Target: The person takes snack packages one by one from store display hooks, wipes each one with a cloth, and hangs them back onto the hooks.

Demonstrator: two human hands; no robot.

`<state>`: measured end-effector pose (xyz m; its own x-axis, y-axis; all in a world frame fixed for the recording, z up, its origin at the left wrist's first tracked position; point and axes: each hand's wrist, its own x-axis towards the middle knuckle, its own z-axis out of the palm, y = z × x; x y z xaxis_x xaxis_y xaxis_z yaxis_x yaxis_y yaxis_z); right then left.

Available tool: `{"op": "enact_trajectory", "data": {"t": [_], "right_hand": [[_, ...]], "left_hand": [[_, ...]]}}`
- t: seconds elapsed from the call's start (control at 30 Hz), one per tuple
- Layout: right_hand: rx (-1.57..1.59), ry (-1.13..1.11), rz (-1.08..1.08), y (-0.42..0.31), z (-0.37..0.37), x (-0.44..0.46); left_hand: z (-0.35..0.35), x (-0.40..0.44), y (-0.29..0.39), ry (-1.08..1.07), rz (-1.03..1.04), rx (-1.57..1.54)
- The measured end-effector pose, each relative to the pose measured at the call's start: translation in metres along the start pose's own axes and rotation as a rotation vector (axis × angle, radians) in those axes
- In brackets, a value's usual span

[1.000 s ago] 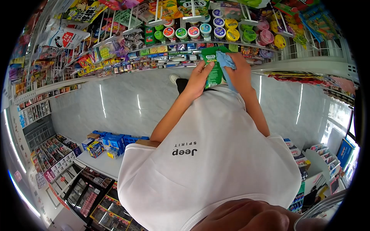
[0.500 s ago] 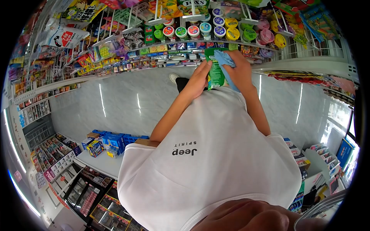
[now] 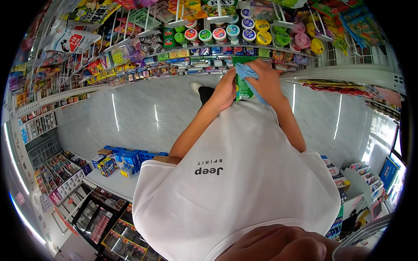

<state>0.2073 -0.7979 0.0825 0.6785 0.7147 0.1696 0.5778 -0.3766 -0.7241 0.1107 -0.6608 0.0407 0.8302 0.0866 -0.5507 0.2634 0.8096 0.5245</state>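
A green candy bag (image 3: 244,90) with print and a barcode is held upright in front of my chest. My left hand (image 3: 225,90) grips its left edge, thumb along the front. In my right hand (image 3: 265,79) is a crumpled light-blue cloth (image 3: 246,71), pressed against the upper front of the bag. The cloth's tail hangs down along the bag's right side. Part of the bag's printed face is hidden behind the cloth and the right fingers.
Ahead, a shelf (image 3: 191,48) carries several round candy tubs (image 3: 220,35), with bags hanging on hooks above. A grey tiled floor (image 3: 143,104) lies below. Behind at left stands a white counter (image 3: 106,185) with blue boxes (image 3: 128,161).
My right hand has shifted left and slightly down with the cloth, across the front of the bag. The left hand still holds the bag's left edge.
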Motion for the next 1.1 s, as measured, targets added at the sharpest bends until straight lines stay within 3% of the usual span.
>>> {"op": "enact_trajectory", "data": {"t": [0.13, 0.4, 0.53, 0.63, 0.8, 1.1], "right_hand": [[-0.023, -0.085, -0.03, -0.007, 0.001, -0.007], [-0.007, -0.133, -0.274, -0.012, 0.015, -0.019], [-0.029, -0.178, -0.28, -0.014, 0.011, -0.018], [-0.021, -0.155, -0.287, -0.011, 0.014, -0.019], [-0.05, -0.066, -0.127, 0.003, 0.012, -0.02], [-0.043, -0.004, -0.139, 0.012, 0.001, -0.02]], "left_hand": [[-0.003, 0.004, 0.004, 0.104, 0.049, -0.105], [0.014, -0.007, 0.023, 0.086, 0.013, -0.108], [0.007, -0.005, 0.024, 0.032, -0.03, -0.252], [-0.002, 0.001, 0.014, -0.018, 0.099, -0.025], [-0.007, 0.005, 0.01, 0.037, 0.156, -0.091], [-0.008, 0.007, 0.013, 0.059, 0.138, -0.195]]}}
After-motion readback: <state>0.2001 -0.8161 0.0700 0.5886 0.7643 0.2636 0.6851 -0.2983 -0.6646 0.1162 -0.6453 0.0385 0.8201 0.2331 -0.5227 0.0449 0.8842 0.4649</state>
